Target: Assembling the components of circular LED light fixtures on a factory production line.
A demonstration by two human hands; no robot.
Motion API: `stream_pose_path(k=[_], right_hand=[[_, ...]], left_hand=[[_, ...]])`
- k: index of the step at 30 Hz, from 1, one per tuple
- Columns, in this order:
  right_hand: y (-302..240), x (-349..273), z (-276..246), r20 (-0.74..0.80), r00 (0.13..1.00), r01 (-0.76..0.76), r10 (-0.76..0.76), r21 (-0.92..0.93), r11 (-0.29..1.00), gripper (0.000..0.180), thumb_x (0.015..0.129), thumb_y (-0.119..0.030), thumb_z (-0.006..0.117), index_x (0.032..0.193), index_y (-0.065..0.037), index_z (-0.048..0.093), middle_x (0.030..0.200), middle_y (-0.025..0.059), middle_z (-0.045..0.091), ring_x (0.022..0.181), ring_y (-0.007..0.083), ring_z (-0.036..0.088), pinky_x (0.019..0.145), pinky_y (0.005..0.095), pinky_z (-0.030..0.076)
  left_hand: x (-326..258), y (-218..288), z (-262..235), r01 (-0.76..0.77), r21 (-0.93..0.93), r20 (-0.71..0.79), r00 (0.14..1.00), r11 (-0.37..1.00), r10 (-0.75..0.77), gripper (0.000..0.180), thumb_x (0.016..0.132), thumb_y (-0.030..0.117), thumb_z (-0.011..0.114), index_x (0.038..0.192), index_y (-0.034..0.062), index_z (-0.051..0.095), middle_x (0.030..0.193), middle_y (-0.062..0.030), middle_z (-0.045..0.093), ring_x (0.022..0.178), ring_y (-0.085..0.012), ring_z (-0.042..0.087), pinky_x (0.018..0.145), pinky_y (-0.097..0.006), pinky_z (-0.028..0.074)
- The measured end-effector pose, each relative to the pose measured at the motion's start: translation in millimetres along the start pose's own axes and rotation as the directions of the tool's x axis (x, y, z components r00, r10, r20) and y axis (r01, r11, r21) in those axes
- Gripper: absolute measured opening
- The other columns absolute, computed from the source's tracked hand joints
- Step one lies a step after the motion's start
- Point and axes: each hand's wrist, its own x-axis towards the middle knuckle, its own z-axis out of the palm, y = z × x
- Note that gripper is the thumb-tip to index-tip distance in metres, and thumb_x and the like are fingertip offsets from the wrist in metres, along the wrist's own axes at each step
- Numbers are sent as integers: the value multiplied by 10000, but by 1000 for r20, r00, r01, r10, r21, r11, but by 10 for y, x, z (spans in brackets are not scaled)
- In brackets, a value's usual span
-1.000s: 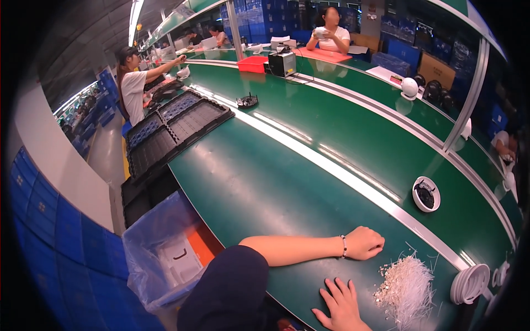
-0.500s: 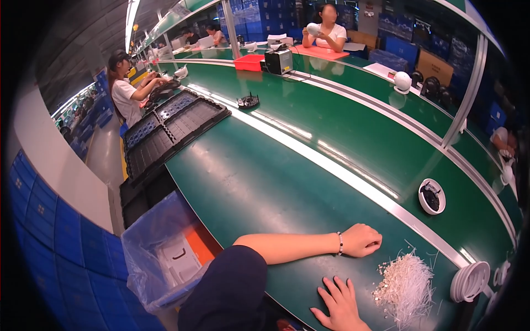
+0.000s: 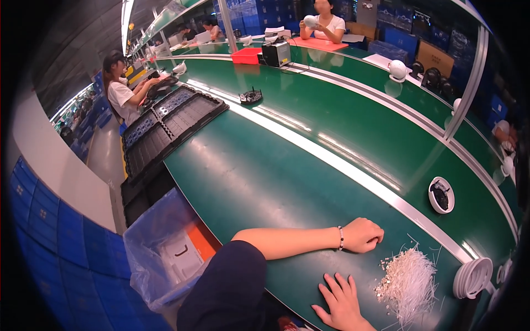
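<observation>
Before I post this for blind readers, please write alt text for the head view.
A loosely fisted left hand and a spread right hand rest on a green worktable beside a pile of thin white strips and small beige pieces.

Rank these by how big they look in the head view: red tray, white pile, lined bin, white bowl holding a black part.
1. Lined bin
2. White pile
3. White bowl
4. Red tray, though farthest away
</observation>
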Motion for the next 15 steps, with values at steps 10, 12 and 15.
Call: stream_pose_path(k=[10, 12, 15], right_hand=[[24, -2, 28, -18, 1000, 8, -8, -16, 1000, 522, 714, -244, 613, 1150, -12, 445, 1281, 182, 353, 1190, 378, 301, 986, 540, 188], [24, -4, 25, -12, 1000, 1, -1, -17, 1000, 523, 713, -244, 614, 1150, -13, 444, 1280, 182, 354, 1189, 375, 303, 988, 539, 187], [24, 8, 22, -11, 1000, 6, -6, -26, 1000, 521, 711, -241, 615, 1148, -13, 444, 1276, 181, 357, 1186, 372, 307, 984, 542, 192]], left_hand=[[34, 56, -60, 81, -76, 51, 996, 994, -78, 202, 707, 151, 622, 699, 75, 435, 604, -54, 521, 563, -266, 524, 484, -363, 383], [34, 43, -54, 81, -90, 56, 996, 993, -76, 201, 718, 158, 623, 704, 75, 440, 602, -58, 518, 565, -269, 521, 483, -365, 375], [25, 26, -62, 91, -95, 69, 994, 991, -85, 201, 729, 167, 620, 709, 72, 444, 604, -60, 520, 560, -271, 518, 482, -362, 374]])
